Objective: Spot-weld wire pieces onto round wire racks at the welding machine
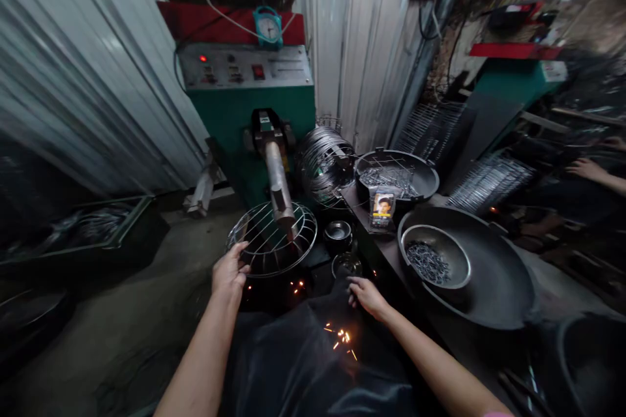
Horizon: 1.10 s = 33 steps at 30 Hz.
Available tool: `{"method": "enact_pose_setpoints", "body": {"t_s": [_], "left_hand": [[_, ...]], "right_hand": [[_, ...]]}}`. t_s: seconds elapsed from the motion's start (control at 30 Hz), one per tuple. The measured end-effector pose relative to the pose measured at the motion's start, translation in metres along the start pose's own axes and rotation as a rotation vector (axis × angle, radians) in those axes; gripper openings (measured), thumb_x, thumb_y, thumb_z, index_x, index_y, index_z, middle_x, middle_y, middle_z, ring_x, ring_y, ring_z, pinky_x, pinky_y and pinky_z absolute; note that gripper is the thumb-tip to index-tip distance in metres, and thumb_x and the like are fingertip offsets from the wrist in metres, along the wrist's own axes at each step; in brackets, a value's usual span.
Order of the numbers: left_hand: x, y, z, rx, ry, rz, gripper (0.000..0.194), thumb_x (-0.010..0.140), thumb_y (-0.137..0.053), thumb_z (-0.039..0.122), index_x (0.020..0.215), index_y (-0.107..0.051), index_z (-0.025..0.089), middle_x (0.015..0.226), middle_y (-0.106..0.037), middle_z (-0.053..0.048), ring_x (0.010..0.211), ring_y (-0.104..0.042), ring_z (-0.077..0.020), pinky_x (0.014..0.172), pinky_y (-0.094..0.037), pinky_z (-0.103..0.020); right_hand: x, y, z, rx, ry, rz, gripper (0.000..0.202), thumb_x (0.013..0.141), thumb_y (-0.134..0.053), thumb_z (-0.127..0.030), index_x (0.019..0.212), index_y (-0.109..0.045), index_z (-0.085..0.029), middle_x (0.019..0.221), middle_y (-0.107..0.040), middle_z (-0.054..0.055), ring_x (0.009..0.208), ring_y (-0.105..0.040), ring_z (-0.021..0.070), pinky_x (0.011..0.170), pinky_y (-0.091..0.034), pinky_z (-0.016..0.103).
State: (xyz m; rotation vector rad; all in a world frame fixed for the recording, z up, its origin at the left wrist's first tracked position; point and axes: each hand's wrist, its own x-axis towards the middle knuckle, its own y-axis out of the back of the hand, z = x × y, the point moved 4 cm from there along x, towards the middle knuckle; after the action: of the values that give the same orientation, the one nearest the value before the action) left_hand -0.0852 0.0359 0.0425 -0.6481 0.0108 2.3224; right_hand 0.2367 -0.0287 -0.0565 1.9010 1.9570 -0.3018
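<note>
A round wire rack lies under the metal arm of a green machine. My left hand grips its near left rim, thumb and fingers pressed together. To the right, my right hand is over the dark apron, close to a small metal bowl. Its fingers are bent together, and what they hold, if anything, is too small to make out. Orange sparks glow in front of the apron and below the rack.
Stacked wire rings stand behind the rack. At right are a wide black pan holding a bowl of metal pieces, and another pan. A green bin sits left. Another person's hand shows at far right.
</note>
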Motion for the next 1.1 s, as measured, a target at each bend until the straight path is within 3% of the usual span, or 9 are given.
{"method": "enact_pose_setpoints", "body": {"t_s": [0.17, 0.3, 0.5, 0.6, 0.7, 0.8, 1.1], "left_hand": [[-0.014, 0.004, 0.008, 0.042, -0.049, 0.076, 0.037, 0.032, -0.073, 0.026, 0.062, -0.053, 0.015, 0.064, -0.051, 0.000, 0.051, -0.046, -0.0115, 0.035, -0.032, -0.020], [-0.020, 0.004, 0.012, 0.019, -0.059, 0.084, 0.038, 0.032, -0.074, 0.024, 0.057, -0.048, 0.015, 0.058, -0.044, 0.003, 0.046, -0.038, -0.0079, 0.032, -0.027, -0.018], [-0.027, -0.004, 0.007, 0.005, -0.072, 0.051, 0.037, 0.033, -0.074, 0.024, 0.059, -0.051, 0.015, 0.059, -0.043, 0.003, 0.048, -0.036, -0.0072, 0.032, -0.027, -0.017], [-0.030, -0.006, 0.005, 0.026, -0.092, 0.030, 0.037, 0.034, -0.073, 0.027, 0.061, -0.050, 0.015, 0.059, -0.044, 0.003, 0.046, -0.034, -0.0069, 0.033, -0.026, -0.018], [-0.030, -0.004, 0.004, 0.048, -0.106, 0.025, 0.040, 0.033, -0.074, 0.029, 0.062, -0.049, 0.016, 0.058, -0.044, 0.003, 0.046, -0.035, -0.0072, 0.034, -0.027, -0.019], [-0.027, -0.001, 0.003, 0.045, -0.115, 0.024, 0.043, 0.032, -0.074, 0.030, 0.064, -0.050, 0.016, 0.057, -0.043, 0.004, 0.046, -0.035, -0.0069, 0.036, -0.028, -0.019], [-0.022, -0.006, -0.002, -0.010, -0.134, -0.050, 0.046, 0.037, -0.073, 0.034, 0.075, -0.054, 0.016, 0.060, -0.043, 0.006, 0.045, -0.032, -0.0055, 0.037, -0.023, -0.018]], "right_hand": [[0.014, 0.000, 0.005, -0.067, 0.021, -0.002, 0.020, 0.079, -0.047, -0.015, 0.094, -0.060, -0.012, 0.055, -0.053, -0.006, 0.035, -0.049, 0.0054, 0.031, -0.032, 0.014], [0.016, -0.010, -0.011, -0.101, 0.087, -0.037, 0.014, 0.079, -0.051, -0.019, 0.086, -0.062, -0.015, 0.050, -0.049, -0.007, 0.034, -0.045, 0.0048, 0.031, -0.032, 0.014], [-0.010, -0.058, -0.094, 0.284, 0.462, -0.116, 0.023, 0.083, -0.047, -0.032, 0.099, -0.057, -0.018, 0.078, -0.062, 0.001, 0.059, -0.058, 0.0072, 0.052, -0.045, 0.018], [-0.013, -0.089, -0.122, 0.255, 0.540, -0.208, 0.023, 0.084, -0.047, -0.035, 0.095, -0.058, -0.018, 0.079, -0.063, 0.001, 0.062, -0.059, 0.0088, 0.054, -0.045, 0.019], [-0.008, -0.107, -0.122, 0.062, 0.540, -0.220, 0.017, 0.084, -0.048, -0.031, 0.088, -0.060, -0.020, 0.072, -0.061, -0.001, 0.053, -0.054, 0.0071, 0.051, -0.043, 0.018], [-0.003, -0.110, -0.114, -0.057, 0.522, -0.199, 0.013, 0.084, -0.047, -0.025, 0.086, -0.060, -0.021, 0.070, -0.060, -0.002, 0.047, -0.052, 0.0065, 0.048, -0.042, 0.018], [0.001, -0.108, -0.122, -0.062, 0.511, -0.184, 0.015, 0.083, -0.046, -0.029, 0.084, -0.058, -0.019, 0.067, -0.060, -0.001, 0.044, -0.053, 0.0085, 0.047, -0.042, 0.021]]}}
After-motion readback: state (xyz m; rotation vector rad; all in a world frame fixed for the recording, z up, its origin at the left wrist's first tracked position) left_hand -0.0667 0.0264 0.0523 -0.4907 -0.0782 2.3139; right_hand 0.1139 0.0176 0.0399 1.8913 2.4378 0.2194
